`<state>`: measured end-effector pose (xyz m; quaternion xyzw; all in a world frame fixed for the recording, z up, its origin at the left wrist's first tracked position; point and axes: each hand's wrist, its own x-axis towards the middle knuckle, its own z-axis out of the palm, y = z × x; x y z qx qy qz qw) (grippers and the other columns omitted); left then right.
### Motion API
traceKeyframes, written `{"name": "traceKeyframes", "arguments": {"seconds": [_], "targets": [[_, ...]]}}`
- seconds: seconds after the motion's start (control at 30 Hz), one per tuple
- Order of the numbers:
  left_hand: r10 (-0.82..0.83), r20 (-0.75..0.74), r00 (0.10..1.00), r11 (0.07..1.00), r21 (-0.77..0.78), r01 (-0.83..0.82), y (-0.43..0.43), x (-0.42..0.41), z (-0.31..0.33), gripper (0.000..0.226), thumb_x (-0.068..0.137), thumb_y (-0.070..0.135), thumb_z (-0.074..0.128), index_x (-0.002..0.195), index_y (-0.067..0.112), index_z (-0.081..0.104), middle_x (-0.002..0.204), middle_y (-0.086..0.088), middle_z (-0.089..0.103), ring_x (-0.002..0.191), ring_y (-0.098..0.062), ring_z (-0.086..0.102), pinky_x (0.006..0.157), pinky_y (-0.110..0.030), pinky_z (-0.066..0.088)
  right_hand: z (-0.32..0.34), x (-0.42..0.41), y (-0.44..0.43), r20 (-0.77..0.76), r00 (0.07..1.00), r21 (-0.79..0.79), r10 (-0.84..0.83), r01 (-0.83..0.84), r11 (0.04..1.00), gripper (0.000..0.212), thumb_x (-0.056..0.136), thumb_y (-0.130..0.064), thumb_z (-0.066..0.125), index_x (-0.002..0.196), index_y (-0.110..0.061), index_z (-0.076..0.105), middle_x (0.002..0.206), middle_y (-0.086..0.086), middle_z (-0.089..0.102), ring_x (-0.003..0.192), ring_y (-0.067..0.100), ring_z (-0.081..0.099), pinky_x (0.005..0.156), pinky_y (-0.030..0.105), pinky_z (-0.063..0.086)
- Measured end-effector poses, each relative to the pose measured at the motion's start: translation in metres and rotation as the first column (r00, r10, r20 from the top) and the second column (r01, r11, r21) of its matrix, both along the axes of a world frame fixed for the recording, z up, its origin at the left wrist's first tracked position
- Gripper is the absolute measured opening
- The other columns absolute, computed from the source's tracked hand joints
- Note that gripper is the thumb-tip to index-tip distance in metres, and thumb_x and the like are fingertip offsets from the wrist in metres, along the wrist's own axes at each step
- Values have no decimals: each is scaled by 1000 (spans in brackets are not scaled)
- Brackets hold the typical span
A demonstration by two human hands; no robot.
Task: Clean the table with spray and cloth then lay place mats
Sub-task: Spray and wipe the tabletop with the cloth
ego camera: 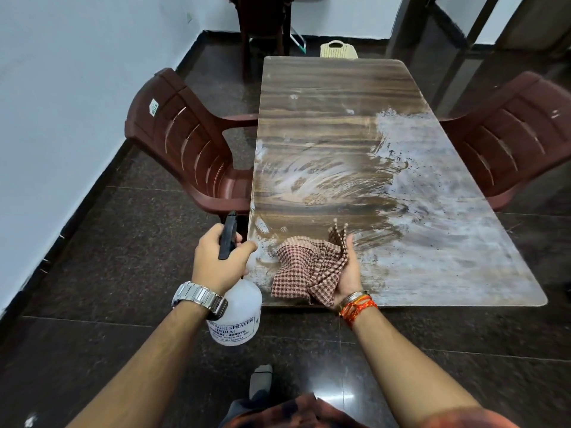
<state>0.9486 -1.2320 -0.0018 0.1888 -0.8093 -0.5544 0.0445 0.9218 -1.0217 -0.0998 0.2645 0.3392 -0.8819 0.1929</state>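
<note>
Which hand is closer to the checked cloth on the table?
Right. The right hand holds the checked cloth at its right edge. The left hand is left of it, apart, holding the spray bottle beside the table corner.

The table (333, 97) sat mid-frame between left chair (185, 143) and right chair (513, 140); the cloth (306, 267) lay on its lower edge, spray bottle (241, 307) just leftward.

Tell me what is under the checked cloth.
The cloth lies on the table, the right hand holding its right side. The surface beneath it is covered; its state cannot be seen.
</note>
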Motion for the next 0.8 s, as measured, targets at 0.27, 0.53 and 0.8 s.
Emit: {"name": "traceKeyframes", "arguments": {"seconds": [0.27,0.53,0.8], "targets": [[-21,44,999,1000,-1,21,-4,-5,-9,22,78,12,76,82,6,56,70,-12,63,52,-25,63,40,-18,44,-27,-5,29,76,986,997,151,-80,22,74,77,-73,44,120,-13,52,113,9,65,100,28,61,87,43,52],[-59,42,997,998,-30,60,4,-14,-15,22,77,11,74,80,3,54,65,-9,61,63,-40,69,42,-23,47,-68,34,-7,226,533,812,816,359,-459,53,93,-47,41,138,-22,47,146,6,46,138,34,35,113,53,27],[-117,68,991,988,-89,123,1,-23,-30,20,74,14,75,75,8,56,59,-2,59,53,-28,66,50,-41,57,-69,24,-43,464,569,797,679,67,-601,61,90,-70,7,147,-52,-2,160,-10,-6,144,39,-17,105,65,-23]]}}
